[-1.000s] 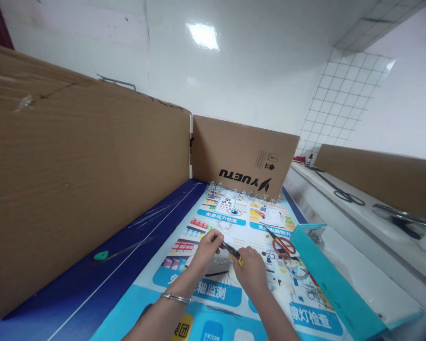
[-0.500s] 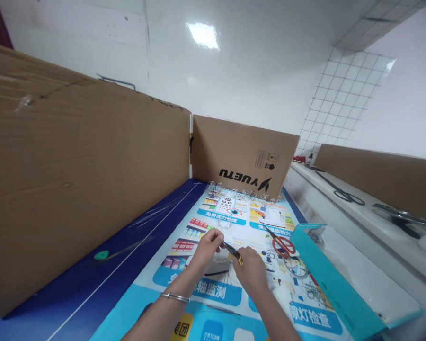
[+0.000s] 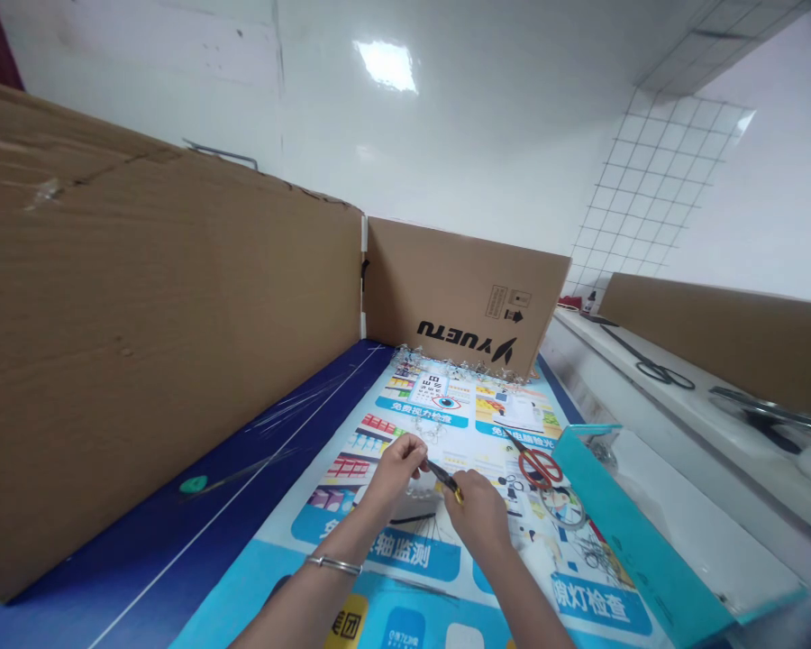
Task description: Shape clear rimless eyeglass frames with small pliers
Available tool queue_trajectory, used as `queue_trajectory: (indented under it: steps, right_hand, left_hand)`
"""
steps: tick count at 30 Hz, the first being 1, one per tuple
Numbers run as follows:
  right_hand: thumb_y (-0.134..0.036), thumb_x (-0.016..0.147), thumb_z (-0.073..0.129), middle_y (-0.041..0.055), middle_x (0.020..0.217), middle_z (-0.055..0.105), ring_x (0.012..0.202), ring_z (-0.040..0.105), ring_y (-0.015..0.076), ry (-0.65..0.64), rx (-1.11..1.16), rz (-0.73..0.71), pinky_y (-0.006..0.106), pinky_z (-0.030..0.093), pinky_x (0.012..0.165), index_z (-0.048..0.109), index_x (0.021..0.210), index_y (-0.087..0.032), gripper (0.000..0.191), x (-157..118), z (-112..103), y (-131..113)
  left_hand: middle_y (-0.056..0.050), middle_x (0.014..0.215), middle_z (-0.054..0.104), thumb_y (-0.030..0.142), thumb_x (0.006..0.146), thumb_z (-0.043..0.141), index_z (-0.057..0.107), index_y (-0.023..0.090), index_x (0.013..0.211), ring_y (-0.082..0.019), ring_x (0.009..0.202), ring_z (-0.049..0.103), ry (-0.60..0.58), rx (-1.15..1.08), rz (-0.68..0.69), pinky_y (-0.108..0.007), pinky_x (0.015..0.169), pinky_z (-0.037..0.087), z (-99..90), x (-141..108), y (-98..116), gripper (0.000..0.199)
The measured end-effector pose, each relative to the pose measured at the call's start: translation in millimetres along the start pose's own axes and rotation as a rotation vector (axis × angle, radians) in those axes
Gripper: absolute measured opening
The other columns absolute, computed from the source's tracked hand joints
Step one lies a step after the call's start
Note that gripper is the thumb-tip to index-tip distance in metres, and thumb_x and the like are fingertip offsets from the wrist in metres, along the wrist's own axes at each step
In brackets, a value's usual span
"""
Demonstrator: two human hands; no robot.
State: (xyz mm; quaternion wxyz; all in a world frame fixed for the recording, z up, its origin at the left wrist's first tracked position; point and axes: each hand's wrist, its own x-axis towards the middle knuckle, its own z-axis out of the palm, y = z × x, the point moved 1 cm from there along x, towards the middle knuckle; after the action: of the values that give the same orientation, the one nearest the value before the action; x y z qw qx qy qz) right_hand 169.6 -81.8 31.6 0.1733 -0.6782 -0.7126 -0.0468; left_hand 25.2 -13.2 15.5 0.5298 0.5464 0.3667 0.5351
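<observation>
My right hand (image 3: 478,512) is wrapped round pliers (image 3: 444,478) with dark jaws and yellow-and-black handles. Their tips point up and left to the fingertips of my left hand (image 3: 404,461). That hand is closed in a pinch; what lies between its fingers is too small to make out. A metal bangle (image 3: 334,565) circles my left wrist. Both hands are above a printed poster sheet (image 3: 405,590) on the table. Scissors with red handles (image 3: 539,469) lie to the right of my hands, beside a roll of clear tape (image 3: 563,507).
A turquoise open box (image 3: 649,532) with a white inside stands at the right. Cardboard panels (image 3: 176,297) wall the left and far sides. Tangled thin wire pieces (image 3: 460,368) lie along the far edge. A green object (image 3: 193,485) sits at left; black scissors (image 3: 655,370) lie on the ledge.
Both hands keep nearly the same place and grip. The pliers and my right hand have shifted very slightly.
</observation>
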Motion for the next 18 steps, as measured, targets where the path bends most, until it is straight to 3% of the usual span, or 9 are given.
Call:
queue_trajectory:
  steps: [18]
  right_hand:
    - [-0.033,0.081,0.045,0.0006,0.082,0.058,0.078,0.053,0.0136,-0.044,0.025,0.012,0.021,0.031,0.061,0.055,0.085,-0.022,0.015,0.5,-2.3,-0.1]
  left_hand:
    - [0.0,0.055,0.057,0.031,0.072,0.051,0.054,0.016,0.072,-0.01,0.05,0.05,-0.018,-0.013,-0.019,-0.02,0.048,0.035,-2.8,0.8,0.2,0.016]
